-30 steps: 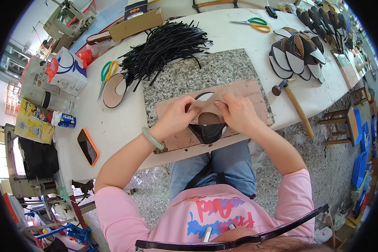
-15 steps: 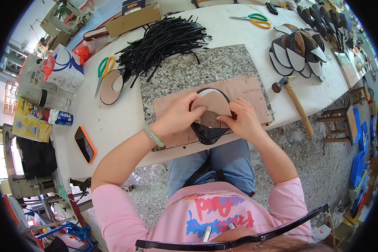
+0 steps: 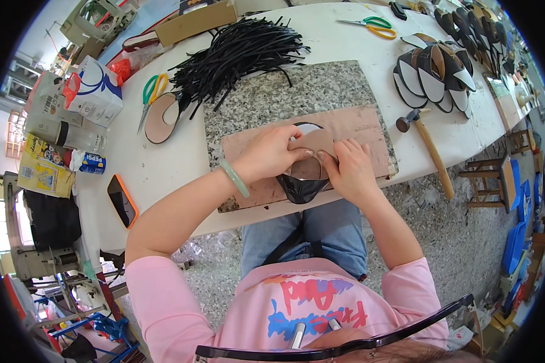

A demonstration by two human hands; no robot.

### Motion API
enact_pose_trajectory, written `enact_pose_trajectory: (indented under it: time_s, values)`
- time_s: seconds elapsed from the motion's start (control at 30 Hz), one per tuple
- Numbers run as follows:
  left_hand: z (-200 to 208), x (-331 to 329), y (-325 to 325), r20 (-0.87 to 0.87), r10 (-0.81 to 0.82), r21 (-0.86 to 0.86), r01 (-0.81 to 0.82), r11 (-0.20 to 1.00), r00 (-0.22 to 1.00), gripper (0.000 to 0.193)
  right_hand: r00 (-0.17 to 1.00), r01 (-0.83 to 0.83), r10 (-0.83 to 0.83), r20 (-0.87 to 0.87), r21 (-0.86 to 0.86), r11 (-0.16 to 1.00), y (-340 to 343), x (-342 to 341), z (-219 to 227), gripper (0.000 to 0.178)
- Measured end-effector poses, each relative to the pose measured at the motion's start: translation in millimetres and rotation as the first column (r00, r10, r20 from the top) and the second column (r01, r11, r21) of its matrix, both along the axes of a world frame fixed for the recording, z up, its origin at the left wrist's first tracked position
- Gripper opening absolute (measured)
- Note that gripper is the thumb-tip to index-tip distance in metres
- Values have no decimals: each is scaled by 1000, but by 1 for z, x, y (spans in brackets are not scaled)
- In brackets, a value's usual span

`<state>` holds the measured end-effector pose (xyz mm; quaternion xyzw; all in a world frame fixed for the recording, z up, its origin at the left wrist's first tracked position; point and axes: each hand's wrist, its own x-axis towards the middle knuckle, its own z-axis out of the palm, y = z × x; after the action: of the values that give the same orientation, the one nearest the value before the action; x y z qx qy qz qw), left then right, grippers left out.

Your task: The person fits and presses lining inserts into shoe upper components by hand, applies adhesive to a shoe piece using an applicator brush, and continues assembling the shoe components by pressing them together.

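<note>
A shoe upper piece (image 3: pixel 305 192), black outside with a beige lining, lies on a pinkish board (image 3: pixel 248 195) at the table's near edge. My left hand (image 3: pixel 278 148) pinches its left side, thumb pressed on the beige lining. From the right, my right hand (image 3: pixel 351 166) grips the opposite side, its thumb close to the left one at the middle. Fingers of both hands hide part of the piece. Under the board is a speckled stone slab (image 3: pixel 321 88).
Black strips (image 3: pixel 239 60) heap beyond the slab. A hammer (image 3: pixel 427 145) and stacked uppers (image 3: pixel 433 72) lie right. Leftward are scissors (image 3: pixel 151 94), another upper (image 3: pixel 161 120), a phone (image 3: pixel 123 201) and a can (image 3: pixel 93 163). More scissors (image 3: pixel 372 25) lie at the back.
My hands have come closer together over the upper, thumbs now nearly meeting at its middle. The left hand has shifted right and covers more of the lining.
</note>
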<state>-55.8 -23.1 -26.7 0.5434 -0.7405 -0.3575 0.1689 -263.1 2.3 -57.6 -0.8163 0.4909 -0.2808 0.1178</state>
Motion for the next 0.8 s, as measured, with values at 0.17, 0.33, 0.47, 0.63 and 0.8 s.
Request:
enact_pose_trajectory:
  time_s: [0.17, 0.33, 0.47, 0.63, 0.8]
  values:
    - [-1, -3, -3, 80, -8, -29, 10, 1000, 997, 46, 999, 20, -20, -46, 15, 1000, 0, 2, 2, 21]
    - [9, -6, -3, 119, 14, 34, -18, 999, 993, 50, 999, 38, -39, -16, -52, 998, 2, 3, -3, 21]
    - [-5, 0, 0, 25, -41, -82, 43, 996, 999, 44, 999, 39, -42, -24, -107, 993, 3, 2, -6, 21]
    - [7, -4, 6, 77, -70, 48, 66, 997, 995, 33, 996, 54, -61, -62, -109, 993, 6, 0, -8, 20]
    - [5, -5, 6, 123, -29, -1, 29, 1000, 992, 30, 997, 75, -75, 1, -52, 996, 4, 1, -6, 19]
